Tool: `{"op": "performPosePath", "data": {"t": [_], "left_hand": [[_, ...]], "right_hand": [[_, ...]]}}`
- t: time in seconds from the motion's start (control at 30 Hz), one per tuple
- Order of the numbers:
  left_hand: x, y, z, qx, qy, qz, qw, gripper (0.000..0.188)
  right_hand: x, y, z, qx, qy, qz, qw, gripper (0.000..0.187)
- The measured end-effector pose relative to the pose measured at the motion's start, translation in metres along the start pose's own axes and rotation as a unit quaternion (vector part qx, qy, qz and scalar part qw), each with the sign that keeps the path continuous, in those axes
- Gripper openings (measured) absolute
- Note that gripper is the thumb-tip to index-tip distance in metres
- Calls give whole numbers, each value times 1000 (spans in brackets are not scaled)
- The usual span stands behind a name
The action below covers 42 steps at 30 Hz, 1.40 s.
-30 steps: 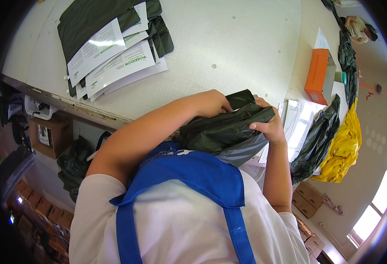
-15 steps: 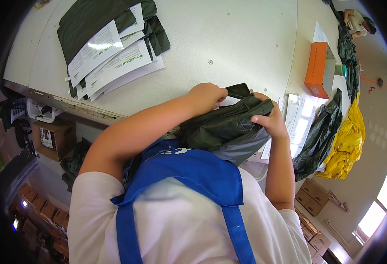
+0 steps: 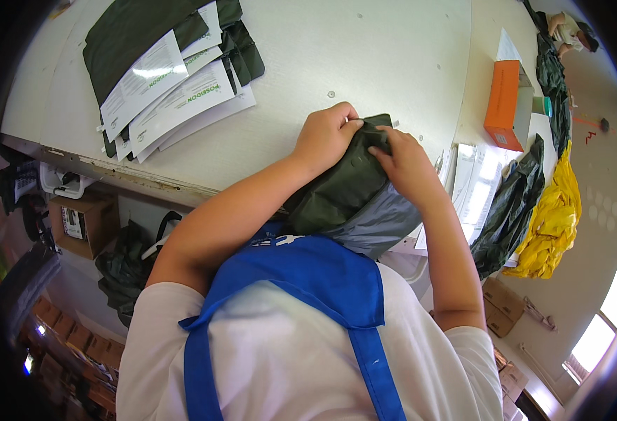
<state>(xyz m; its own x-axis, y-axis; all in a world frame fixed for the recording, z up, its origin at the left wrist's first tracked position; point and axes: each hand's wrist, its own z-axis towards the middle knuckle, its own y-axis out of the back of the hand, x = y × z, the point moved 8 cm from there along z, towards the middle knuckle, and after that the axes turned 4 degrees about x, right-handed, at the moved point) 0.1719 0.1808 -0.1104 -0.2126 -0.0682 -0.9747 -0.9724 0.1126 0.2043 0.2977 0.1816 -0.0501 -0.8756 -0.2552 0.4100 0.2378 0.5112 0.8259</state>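
Observation:
A folded piece of dark green, slightly shiny fabric (image 3: pixel 347 186) lies bunched at the table's near edge against my apron, its grey underside (image 3: pixel 375 228) showing at the lower right. At its far upper edge, my left hand (image 3: pixel 326 139) pinches the cloth between thumb and fingers. My right hand (image 3: pixel 408 165) grips the same edge a little to the right, with the thumb on top of the fabric. Both hands are close together. Whether it is a garment or a bag cannot be told.
On the white table (image 3: pixel 392 63), a pile of dark green folded pieces (image 3: pixel 140 42) with white printed sheets (image 3: pixel 182 105) lies at the far left. To the right are an orange box (image 3: pixel 503 105), papers (image 3: pixel 473 186), dark green material (image 3: pixel 508 210) and yellow material (image 3: pixel 554 217). Another person (image 3: pixel 568 34) is far right.
Both hands have moved up and come closer together at the fabric's far edge. The right hand has shifted left, and the fabric now lies flatter with more of its upper face showing.

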Motion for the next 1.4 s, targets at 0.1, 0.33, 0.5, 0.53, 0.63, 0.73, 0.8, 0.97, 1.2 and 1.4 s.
{"op": "performPosePath", "data": {"t": [0.1,0.33,0.5,0.53,0.63,0.73,0.8,0.97,1.2,1.4], "left_hand": [[-25,3,-5,-43,-114,128,984,14],[-31,3,-7,-20,-193,256,947,10],[-31,5,-10,-10,-219,252,943,11],[-32,3,-9,1,-227,256,940,11],[-30,3,-8,33,-244,272,930,11],[-28,7,-10,66,-247,288,923,10],[-21,13,-14,72,-226,300,924,10],[-14,26,-19,44,-171,341,923,11],[-24,12,-4,78,-207,387,895,13],[30,41,-15,79,-39,364,927,16]], "right_hand": [[4,-14,4,-21,43,-162,986,35],[-21,-23,-5,-225,48,21,973,35],[-43,-25,8,-242,32,90,966,48],[-43,-25,16,-236,43,78,968,51],[-52,-39,55,-35,-47,186,981,60],[-56,-52,68,45,-83,180,979,55],[-49,-54,58,-27,-91,120,988,51],[-48,-54,57,-110,-62,18,992,45],[-45,-47,76,-90,-118,-18,989,37],[-55,-43,60,-194,-83,-8,977,35]]}}
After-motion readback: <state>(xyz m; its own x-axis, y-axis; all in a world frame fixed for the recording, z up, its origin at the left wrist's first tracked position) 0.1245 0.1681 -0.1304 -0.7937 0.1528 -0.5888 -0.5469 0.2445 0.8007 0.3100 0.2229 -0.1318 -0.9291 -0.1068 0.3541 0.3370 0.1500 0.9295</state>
